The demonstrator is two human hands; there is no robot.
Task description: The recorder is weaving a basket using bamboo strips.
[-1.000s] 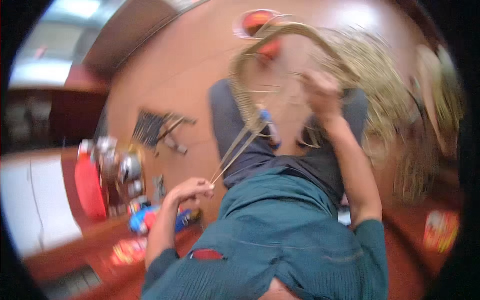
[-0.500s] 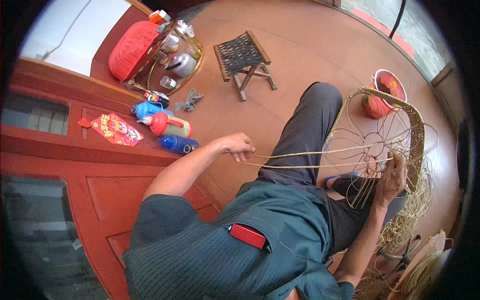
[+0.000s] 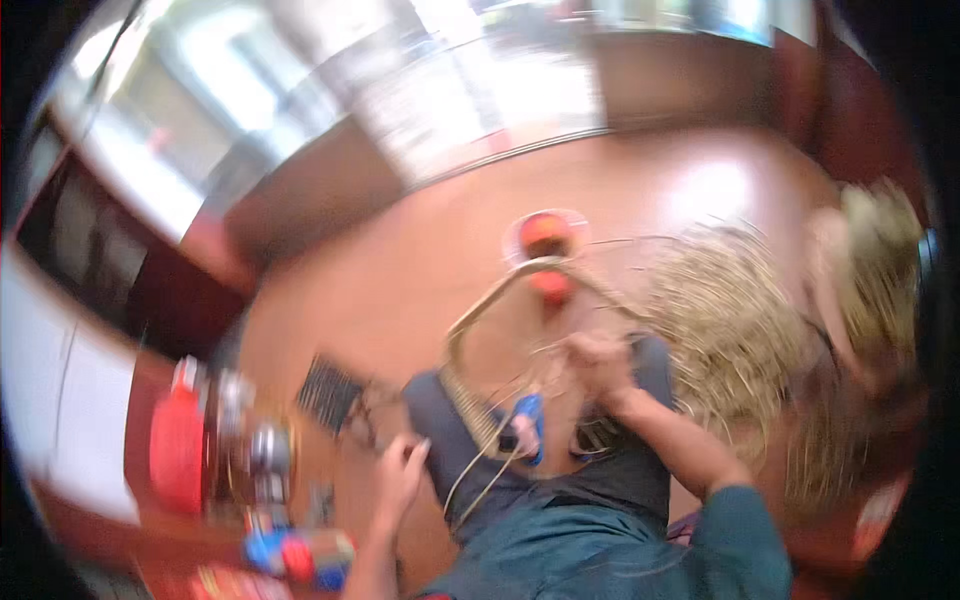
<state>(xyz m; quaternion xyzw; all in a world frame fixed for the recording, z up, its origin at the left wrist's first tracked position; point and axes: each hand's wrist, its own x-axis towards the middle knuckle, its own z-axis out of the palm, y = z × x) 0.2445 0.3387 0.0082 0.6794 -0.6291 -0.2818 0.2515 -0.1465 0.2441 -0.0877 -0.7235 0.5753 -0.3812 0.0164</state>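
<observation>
The picture is smeared by motion. A woven straw frame (image 3: 462, 385) with a braided rim rests over my lap, its middle crossed by thin loose strands. My right hand (image 3: 603, 368) is closed inside its right side, seemingly on a straw strand; the exact grip is blurred. To the left of the frame, my left hand (image 3: 402, 470) is held up beside my left knee with fingers apart and nothing visible in them. A loop of straw cord (image 3: 470, 490) hangs from the frame onto my left thigh, apart from that hand.
Right of my knees lies a large heap of straw cord (image 3: 725, 320), with a straw bundle (image 3: 875, 280) beyond. A red-and-white basin (image 3: 547, 235) stands ahead. On the left are a folding stool (image 3: 330, 393), a red mesh cover (image 3: 178, 440) and flasks (image 3: 300, 556).
My view has swung right and up toward the doorway. My left hand has let go of the strand it was drawing out, which now lies slack. My right hand stays closed at the frame.
</observation>
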